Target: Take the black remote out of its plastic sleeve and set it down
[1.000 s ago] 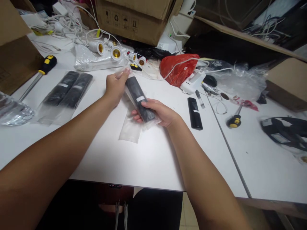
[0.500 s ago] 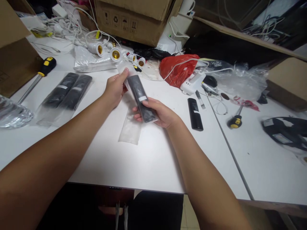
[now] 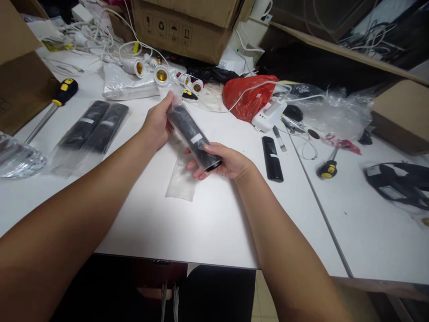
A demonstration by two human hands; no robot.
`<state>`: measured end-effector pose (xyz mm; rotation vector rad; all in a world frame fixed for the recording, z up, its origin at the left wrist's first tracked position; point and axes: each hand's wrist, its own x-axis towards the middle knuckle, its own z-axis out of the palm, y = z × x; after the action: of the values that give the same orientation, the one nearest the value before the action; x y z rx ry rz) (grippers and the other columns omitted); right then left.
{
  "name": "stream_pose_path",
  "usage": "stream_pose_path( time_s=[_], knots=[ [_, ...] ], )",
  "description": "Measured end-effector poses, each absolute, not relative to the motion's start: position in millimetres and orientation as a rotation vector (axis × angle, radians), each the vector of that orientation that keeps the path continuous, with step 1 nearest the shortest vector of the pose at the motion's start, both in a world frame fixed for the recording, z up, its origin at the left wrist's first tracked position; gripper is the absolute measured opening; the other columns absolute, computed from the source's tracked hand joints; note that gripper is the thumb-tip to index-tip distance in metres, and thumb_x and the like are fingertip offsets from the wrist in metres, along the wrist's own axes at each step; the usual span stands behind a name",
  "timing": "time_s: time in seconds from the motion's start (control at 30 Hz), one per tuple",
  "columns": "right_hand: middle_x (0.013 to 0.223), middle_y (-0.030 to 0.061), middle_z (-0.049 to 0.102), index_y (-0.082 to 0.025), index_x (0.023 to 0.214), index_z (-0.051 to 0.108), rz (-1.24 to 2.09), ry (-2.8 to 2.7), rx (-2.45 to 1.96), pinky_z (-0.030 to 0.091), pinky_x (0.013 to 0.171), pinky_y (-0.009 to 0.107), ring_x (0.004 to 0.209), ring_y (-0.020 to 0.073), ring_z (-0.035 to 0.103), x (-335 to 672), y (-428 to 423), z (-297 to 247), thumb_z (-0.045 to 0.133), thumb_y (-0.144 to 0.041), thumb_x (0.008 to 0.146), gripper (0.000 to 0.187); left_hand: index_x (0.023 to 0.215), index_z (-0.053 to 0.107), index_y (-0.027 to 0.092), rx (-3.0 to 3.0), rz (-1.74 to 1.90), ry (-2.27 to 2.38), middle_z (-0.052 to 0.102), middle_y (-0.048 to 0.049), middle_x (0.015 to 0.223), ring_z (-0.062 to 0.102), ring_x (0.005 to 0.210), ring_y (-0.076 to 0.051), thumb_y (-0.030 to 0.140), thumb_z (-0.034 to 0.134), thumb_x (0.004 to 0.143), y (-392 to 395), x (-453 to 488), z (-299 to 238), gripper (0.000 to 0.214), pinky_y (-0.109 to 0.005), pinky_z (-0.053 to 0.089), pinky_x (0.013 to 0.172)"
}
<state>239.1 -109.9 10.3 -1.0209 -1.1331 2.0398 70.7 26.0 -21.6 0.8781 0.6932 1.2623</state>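
Observation:
A black remote control with a white label slants between my hands inside a clear plastic sleeve. My left hand pinches the sleeve near its upper end. Around the lower end of the remote, my right hand is closed, thumb on top and fingers beneath. That lower end looks dark and bare, outside the plastic. Under my hands a flat clear plastic sleeve lies on the white table. Two bagged black remotes rest at the left, and an unwrapped black remote lies at the right.
Screwdrivers lie at the left and right. Behind are white lamp sockets, a cardboard box, a red plastic bag and a white power strip. A black coiled item sits far right.
The remote's lower end now shows dark and bare beyond the plastic. My left hand has shifted slightly left and up with the sleeve's upper end; my right hand has barely moved.

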Motion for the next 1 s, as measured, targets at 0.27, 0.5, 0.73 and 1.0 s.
stream_pose_path(
  time_s=[0.27, 0.5, 0.73, 1.0],
  knots=[
    [0.084, 0.0059, 0.074, -0.017, 0.114, 0.059, 1.930, -1.207, -1.052, 0.060, 0.055, 0.026, 0.061, 0.0168, 0.071, 238, -110, 7, 0.082, -0.039, 0.075, 0.050, 0.084, 0.063, 0.022, 0.850, 1.231, 0.626, 0.072, -0.0075, 0.090, 0.069, 0.099, -0.027, 0.064, 0.069, 0.080, 24, 70, -19, 0.043, -0.036, 0.059, 0.079],
    [0.096, 0.0080, 0.074, -0.019, 0.102, 0.054, 1.793, -1.286, -1.087, 0.061, 0.063, 0.027, 0.074, 0.0176, 0.073, 233, -112, 9, 0.084, -0.032, 0.075, 0.043, 0.082, 0.062, 0.023, 0.868, 1.321, 0.672, 0.074, -0.0074, 0.093, 0.068, 0.108, -0.027, 0.062, 0.069, 0.082, 36, 66, -26, 0.039, -0.035, 0.060, 0.083],
    [0.102, 0.0091, 0.073, -0.018, 0.115, 0.056, 1.710, -1.354, -1.176, 0.063, 0.063, 0.029, 0.073, 0.0175, 0.072, 238, -115, 15, 0.087, -0.031, 0.071, 0.056, 0.084, 0.061, 0.020, 0.631, 1.394, 0.713, 0.074, -0.0056, 0.101, 0.067, 0.110, -0.018, 0.040, 0.049, 0.101, 40, 67, -24, 0.029, -0.028, 0.057, 0.092],
    [0.067, -0.0014, 0.068, -0.015, 0.112, 0.056, 1.939, -1.487, -1.221, 0.054, 0.046, 0.023, 0.050, 0.0136, 0.064, 270, -124, 29, 0.084, -0.030, 0.072, 0.052, 0.095, 0.064, 0.016, 0.252, 1.399, 0.505, 0.071, -0.0025, 0.083, 0.066, 0.112, -0.015, 0.036, 0.044, 0.104, 47, 51, -15, 0.029, -0.026, 0.054, 0.098]
  ],
)
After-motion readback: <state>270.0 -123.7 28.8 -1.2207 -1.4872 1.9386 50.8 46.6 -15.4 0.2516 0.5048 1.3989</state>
